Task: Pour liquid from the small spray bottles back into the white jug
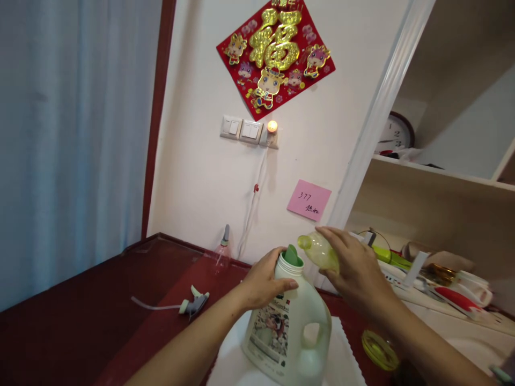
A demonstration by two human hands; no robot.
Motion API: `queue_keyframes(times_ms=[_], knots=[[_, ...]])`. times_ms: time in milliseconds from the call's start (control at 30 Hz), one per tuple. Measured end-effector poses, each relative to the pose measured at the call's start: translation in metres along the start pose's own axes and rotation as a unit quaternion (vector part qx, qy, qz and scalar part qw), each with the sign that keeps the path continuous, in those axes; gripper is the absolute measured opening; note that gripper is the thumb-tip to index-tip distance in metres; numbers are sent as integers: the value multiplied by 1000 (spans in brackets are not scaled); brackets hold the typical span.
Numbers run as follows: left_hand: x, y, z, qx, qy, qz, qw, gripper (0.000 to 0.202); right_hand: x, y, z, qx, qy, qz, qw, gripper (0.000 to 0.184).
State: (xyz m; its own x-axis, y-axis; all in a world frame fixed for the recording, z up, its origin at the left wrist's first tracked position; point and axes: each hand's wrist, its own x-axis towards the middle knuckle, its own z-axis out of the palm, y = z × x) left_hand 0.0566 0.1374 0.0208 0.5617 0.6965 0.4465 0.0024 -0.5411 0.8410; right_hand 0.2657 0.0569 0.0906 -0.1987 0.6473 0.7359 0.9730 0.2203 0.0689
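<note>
Your left hand (265, 281): gripping the neck of a pale detergent jug (287, 332) standing on a white mat (229, 359); your right hand (358, 273): clenched round a tilted plastic bottle (317, 252) just beside the jug's mouth

Gold on a red paper wall square (276, 56), pale green on a big plastic jug (287, 332), yellow-green on a small plastic bottle (318, 251), dark red on a flat tabletop (100, 300).

The left forearm (189, 343) and right forearm (438, 346) are seen bare and slim, narrowing toward the wrists. The left hand (263, 281) and right hand (356, 271) are shown with slender fingers (338, 235) and short-cut nails.
</note>
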Motion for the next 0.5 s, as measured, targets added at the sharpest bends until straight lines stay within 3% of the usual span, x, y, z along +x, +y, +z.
queue_keyframes(times_ms=[100, 167, 267, 367, 500], knots=[[-2, -1, 3, 0, 5, 1, 1000, 84, -14, -9, -13, 199, -5, 115, 973, 75], [-5, -1, 4, 4, 6, -3, 1000, 88, -29, -21, -21, 328, -22, 202, 923, 85], [-14, -2, -3, 21, 5, -19, 1000, 92, -64, -41, -25, 443, -33, 256, 859, 92], [-31, -7, -32, 66, 24, -48, 996, 86, -105, -60, -12, 449, -66, 257, 853, 95], [-64, -31, -93, 189, 76, -112, 973, 52, -148, -98, 23, 483, -100, 223, 841, 84]])
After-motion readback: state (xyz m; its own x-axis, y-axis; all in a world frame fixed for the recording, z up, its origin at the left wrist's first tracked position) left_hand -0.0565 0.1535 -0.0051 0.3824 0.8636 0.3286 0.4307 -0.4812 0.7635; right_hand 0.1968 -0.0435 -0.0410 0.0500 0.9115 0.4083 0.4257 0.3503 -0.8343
